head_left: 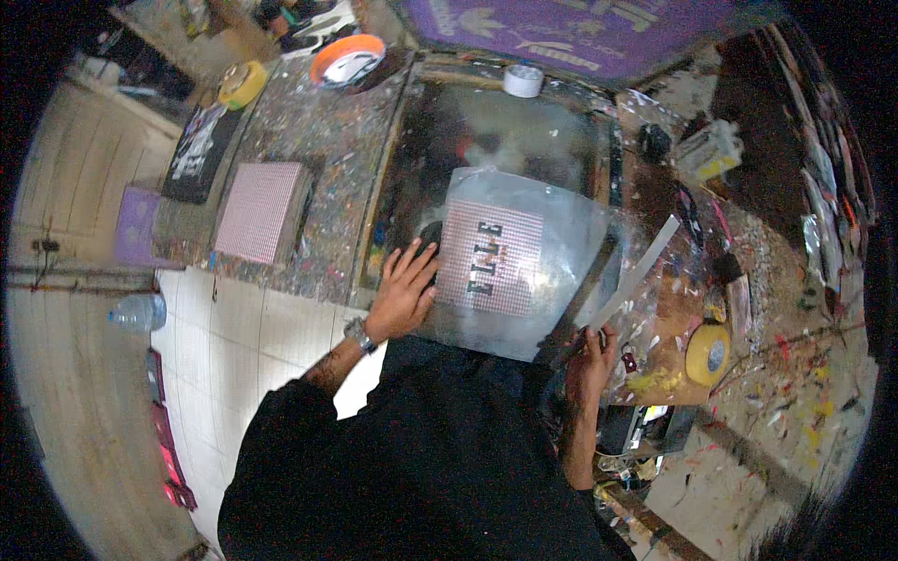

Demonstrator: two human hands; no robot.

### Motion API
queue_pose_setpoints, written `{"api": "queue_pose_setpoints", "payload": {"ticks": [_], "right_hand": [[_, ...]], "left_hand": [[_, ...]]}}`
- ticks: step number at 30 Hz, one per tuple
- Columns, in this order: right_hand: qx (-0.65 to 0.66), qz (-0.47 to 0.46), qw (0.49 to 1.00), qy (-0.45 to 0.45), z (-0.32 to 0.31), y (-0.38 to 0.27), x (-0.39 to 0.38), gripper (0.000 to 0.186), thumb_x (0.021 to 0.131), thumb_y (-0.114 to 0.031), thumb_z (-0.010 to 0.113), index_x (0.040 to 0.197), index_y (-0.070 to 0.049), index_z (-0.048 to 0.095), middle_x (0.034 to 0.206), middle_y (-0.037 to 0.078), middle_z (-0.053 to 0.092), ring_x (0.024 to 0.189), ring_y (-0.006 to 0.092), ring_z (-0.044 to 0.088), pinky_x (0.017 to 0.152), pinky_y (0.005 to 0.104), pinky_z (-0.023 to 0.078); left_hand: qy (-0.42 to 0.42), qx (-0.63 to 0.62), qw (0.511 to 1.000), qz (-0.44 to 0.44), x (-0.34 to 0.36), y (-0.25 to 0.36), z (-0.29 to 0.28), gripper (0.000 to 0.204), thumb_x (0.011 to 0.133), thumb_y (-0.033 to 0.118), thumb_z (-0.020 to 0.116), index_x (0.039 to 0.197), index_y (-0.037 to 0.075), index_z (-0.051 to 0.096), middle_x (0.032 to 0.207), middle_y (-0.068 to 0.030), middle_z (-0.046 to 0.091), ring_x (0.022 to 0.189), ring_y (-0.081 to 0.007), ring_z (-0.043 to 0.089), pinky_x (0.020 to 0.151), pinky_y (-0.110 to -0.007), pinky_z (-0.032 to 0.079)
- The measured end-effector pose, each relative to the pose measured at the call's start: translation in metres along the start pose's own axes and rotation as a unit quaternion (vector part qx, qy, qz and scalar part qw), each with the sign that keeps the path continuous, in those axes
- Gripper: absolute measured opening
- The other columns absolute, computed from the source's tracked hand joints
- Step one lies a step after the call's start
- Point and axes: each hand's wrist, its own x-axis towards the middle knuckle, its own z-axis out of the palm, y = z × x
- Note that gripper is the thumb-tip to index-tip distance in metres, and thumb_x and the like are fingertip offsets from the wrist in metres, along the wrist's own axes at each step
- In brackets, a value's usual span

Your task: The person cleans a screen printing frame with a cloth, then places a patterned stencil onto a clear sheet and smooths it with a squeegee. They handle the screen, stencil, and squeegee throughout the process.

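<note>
A clear plastic sheet point(571, 243) lies over a pink checked square point(454, 248) bearing dark lettering, on a dark glass panel point(524, 117) set in the worktable. My left hand point(404, 288) rests flat at the left edge of the checked square, fingers spread and holding nothing. Low on the right, my right hand point(596, 360) pinches the near end of a thin pale strip point(640, 271). That strip slants up and away to the right, above the sheet's right edge. A dark band, apparently its shadow, falls across the sheet.
A stack of pink checked squares point(257, 211) sits on the left. White tape point(523, 81) and an orange-rimmed bowl point(347, 62) stand at the back. Yellow tape rolls point(708, 355) point(242, 84) lie at the right front and far left. A purple printed frame point(552, 28) rises behind.
</note>
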Motion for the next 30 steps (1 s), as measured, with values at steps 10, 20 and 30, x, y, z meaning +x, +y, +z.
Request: {"api": "queue_pose_setpoints", "payload": {"ticks": [10,20,30], "right_hand": [[-0.252,-0.171,0.926,0.224,-0.101,0.026,-0.067,0.023,0.106,-0.021,0.054,0.117,-0.001,0.054,0.101,0.008,0.059,0.099,0.0178,0.052,0.094,0.0306,0.041],[-0.473,-0.017,0.837,0.274,-0.172,0.141,-0.217,0.029,0.104,-0.027,0.055,0.109,0.002,0.057,0.101,0.023,0.061,0.098,0.0416,0.060,0.085,0.0510,0.045],[-0.440,-0.297,0.777,0.338,-0.163,-0.033,-0.012,0.030,0.104,-0.020,0.054,0.119,0.005,0.062,0.110,0.024,0.064,0.099,0.0386,0.063,0.090,0.0447,0.049]], "left_hand": [[0.058,-0.219,0.958,0.175,0.114,0.156,0.042,0.053,0.097,0.013,0.061,0.147,0.002,0.049,0.156,-0.0251,0.043,0.152,-0.0403,0.029,0.125,-0.051,0.022],[-0.011,-0.260,0.957,0.129,0.125,0.206,0.097,0.068,0.102,0.033,0.057,0.156,-0.001,0.033,0.160,-0.0305,0.031,0.153,-0.0480,0.019,0.123,-0.057,0.015],[-0.104,-0.298,0.926,0.207,0.137,0.242,0.121,0.076,0.098,0.037,0.063,0.154,-0.006,0.034,0.158,-0.0343,0.032,0.149,-0.0501,0.026,0.123,-0.053,0.024]]}}
